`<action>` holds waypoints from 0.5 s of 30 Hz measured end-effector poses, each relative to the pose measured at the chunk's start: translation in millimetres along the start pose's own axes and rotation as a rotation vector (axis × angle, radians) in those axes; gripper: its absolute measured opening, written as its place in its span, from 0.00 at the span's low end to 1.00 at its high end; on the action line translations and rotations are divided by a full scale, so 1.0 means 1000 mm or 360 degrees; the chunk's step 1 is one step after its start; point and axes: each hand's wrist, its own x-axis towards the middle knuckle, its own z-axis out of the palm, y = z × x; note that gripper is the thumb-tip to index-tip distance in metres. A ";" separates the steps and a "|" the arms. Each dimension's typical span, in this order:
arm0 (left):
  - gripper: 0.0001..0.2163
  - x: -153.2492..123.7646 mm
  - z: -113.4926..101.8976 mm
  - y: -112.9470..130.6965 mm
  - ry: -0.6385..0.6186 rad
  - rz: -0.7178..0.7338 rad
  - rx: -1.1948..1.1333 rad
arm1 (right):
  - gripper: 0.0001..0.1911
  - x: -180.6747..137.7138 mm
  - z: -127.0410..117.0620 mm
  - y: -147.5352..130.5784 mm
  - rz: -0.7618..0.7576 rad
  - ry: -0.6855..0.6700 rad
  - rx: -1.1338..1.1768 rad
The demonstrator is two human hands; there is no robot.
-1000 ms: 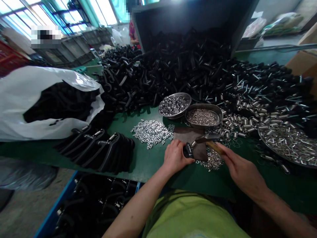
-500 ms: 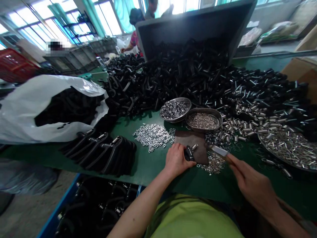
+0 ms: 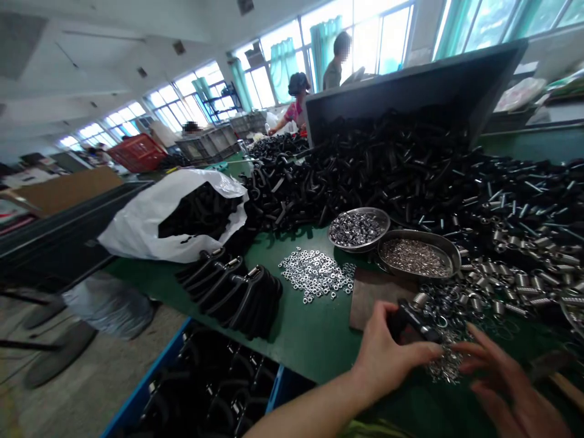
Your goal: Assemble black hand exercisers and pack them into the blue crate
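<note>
My left hand (image 3: 385,350) is closed around a black plastic part (image 3: 413,322) with a coil spring (image 3: 420,299) at its upper end. The part is raised off a flat brown plate (image 3: 362,298). My right hand (image 3: 506,380), slightly blurred, has its fingers apart beside the part, over a heap of small metal pieces (image 3: 444,368). No object shows in it. A blurred hammer (image 3: 568,389) with a wooden handle lies at the right, beside that hand.
Loose nuts (image 3: 314,274) lie left of the plate. Behind stand a round metal bowl (image 3: 358,230) and an oval tin (image 3: 451,258). Springs (image 3: 524,286) spread rightward. Black parts spill from a grey bin (image 3: 415,85). Assembled black pieces (image 3: 237,295) stand left, above a blue crate (image 3: 150,377).
The hammer has left my right hand, which has moved beside the black part. My left hand has lifted the part off the plate. The view has swung left.
</note>
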 end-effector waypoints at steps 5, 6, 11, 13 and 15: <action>0.17 0.031 -0.013 -0.002 -0.0248 0.0260 0.0390 | 0.16 0.054 0.027 -0.034 -0.0030 0.0020 0.0048; 0.16 0.049 -0.027 0.003 -0.0209 0.0353 0.0505 | 0.17 0.060 0.029 -0.029 0.0001 -0.0040 0.0011; 0.15 0.158 -0.130 0.046 0.0933 0.0360 0.1102 | 0.19 0.068 0.044 -0.004 0.0031 -0.0480 -0.0365; 0.17 0.194 -0.170 0.059 0.1164 0.0248 0.1151 | 0.19 0.065 0.051 -0.002 -0.0004 -0.0565 -0.0477; 0.17 0.219 -0.203 0.064 0.1315 0.0116 0.1173 | 0.20 0.062 0.056 0.000 -0.0077 -0.0611 -0.0508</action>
